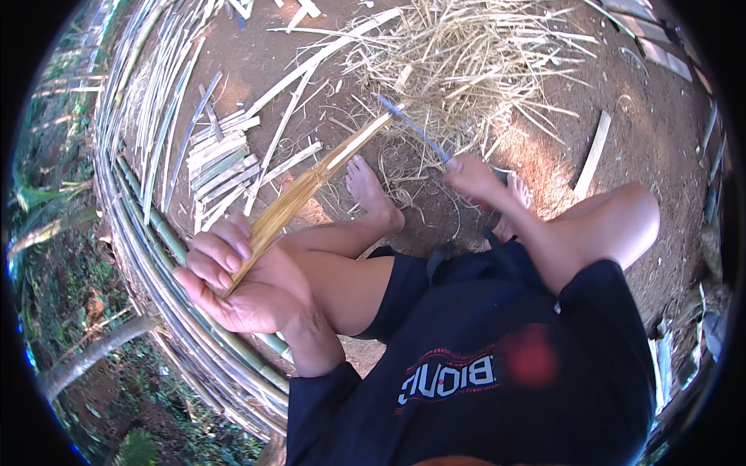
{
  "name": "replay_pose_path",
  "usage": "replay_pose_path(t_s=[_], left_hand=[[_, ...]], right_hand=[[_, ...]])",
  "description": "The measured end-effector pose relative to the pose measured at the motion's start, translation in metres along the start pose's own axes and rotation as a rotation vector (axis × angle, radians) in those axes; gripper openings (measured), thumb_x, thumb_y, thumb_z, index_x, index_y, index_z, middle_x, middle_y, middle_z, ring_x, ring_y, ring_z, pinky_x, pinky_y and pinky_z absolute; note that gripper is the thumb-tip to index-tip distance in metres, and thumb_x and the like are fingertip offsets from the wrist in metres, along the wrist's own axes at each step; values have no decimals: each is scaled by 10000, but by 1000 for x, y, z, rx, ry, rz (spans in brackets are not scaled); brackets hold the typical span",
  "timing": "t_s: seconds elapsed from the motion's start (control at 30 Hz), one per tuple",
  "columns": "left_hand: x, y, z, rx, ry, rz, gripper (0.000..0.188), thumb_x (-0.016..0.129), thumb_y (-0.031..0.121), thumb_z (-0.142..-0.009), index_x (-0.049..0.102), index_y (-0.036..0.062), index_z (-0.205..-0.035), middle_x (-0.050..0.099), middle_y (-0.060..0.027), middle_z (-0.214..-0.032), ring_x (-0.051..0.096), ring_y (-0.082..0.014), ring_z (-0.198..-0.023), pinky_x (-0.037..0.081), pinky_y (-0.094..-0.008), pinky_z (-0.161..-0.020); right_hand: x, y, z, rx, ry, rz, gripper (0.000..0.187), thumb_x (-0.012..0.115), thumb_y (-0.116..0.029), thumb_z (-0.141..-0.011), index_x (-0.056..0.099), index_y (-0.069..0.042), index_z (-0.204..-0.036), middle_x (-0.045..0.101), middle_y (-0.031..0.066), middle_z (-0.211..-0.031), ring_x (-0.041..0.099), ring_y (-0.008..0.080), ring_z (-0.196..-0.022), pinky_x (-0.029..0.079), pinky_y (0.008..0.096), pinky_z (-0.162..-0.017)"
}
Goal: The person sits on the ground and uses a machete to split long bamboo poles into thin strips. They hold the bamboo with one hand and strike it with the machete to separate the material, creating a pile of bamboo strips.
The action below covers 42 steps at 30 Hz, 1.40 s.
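My left hand (260, 276) is closed round the near end of a yellowish bamboo strip (294, 200). The strip slants up and to the right, away from me, with a knot partway along and a paler stretch toward its far end. My right hand (472, 180) grips a knife, its handle hidden in the fist. The thin, bluish-grey knife blade (420, 130) points up and left and crosses the strip near its far tip. Whether the edge bites into the bamboo cannot be made out.
A heap of pale shavings (466, 62) lies beyond the knife. Short split bamboo pieces (221, 167) are stacked at left, near long thin strips (167, 101). Long poles (210, 326) curve along the left side. One flat slat (594, 151) rests at right. My bare feet (369, 190) are on the dirt ground.
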<state>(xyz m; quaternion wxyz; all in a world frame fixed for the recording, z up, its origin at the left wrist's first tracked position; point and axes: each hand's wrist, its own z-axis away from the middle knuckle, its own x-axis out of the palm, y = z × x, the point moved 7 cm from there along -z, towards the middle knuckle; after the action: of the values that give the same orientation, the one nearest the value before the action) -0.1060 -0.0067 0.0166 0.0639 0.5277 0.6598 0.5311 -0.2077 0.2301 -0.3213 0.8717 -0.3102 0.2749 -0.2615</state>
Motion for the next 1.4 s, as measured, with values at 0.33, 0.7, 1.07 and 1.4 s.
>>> replay_pose_path(t_s=[0.33,0.7,1.07,1.4], left_hand=[[31,1,32,-90,-14,176,395,340,220,-1032,393,119,-654,372,-40,-656,347,-154,-652,321,-328,-707],[38,3,81,36,-41,53,370,291,240,-1039,350,131,-690,351,-23,-678,351,-141,-677,336,-302,-725],[38,0,95,22,-38,37,394,313,263,-1032,356,144,-658,364,-12,-635,356,-141,-685,335,-305,-745],[32,-2,91,41,38,66,414,296,265,-1038,359,146,-647,363,-1,-624,344,-137,-653,318,-293,-714]], right_hand=[[44,-131,164,-635,101,-293,277,693,-188,-797,617,-8,-993,608,176,-655,636,318,-600,492,380,-592],[28,-87,155,-487,67,-221,187,690,-198,-811,611,-29,-822,583,150,-629,577,286,-553,475,380,-577],[26,-83,170,-590,23,-188,197,661,-160,-801,541,-13,-749,522,102,-572,523,160,-508,428,354,-519],[24,-94,181,-699,18,-115,170,671,-108,-738,538,-1,-731,531,199,-587,567,378,-555,445,403,-531]])
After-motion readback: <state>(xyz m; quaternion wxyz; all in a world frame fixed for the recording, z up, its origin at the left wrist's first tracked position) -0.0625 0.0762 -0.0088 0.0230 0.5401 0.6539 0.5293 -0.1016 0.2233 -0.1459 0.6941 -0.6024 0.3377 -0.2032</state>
